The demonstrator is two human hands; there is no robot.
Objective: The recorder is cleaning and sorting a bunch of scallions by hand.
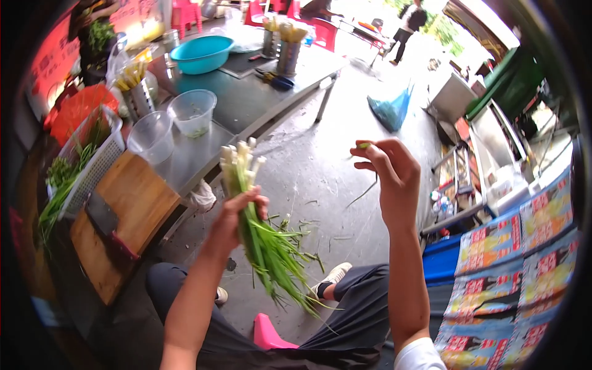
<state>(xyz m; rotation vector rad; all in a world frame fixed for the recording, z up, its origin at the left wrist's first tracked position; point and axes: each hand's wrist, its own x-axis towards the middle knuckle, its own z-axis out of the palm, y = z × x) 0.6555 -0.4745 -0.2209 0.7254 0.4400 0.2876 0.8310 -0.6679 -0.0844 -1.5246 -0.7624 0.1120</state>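
Note:
A bunch of green onions [259, 222] is gripped around its stalks by my left hand [236, 215], white ends up and green leaves hanging toward the floor between my knees. Raised to the right, apart from the bunch, my right hand [393, 171] pinches a small green scrap [364, 145] between thumb and fingers. A thin dark strand [363, 193] shows just below those fingers; whether it is held or falling I cannot tell. Green trimmings [296, 231] lie scattered on the floor beyond the bunch.
At left, a cleaver [104, 217] lies on a wooden cutting board [155, 189], beside a white plastic basket [95, 173] of greens. The metal table [249, 104] bears clear plastic tubs [193, 113] and a turquoise basin [201, 53]. A blue bag [393, 111] sits on the floor; a person [407, 30] stands farther off.

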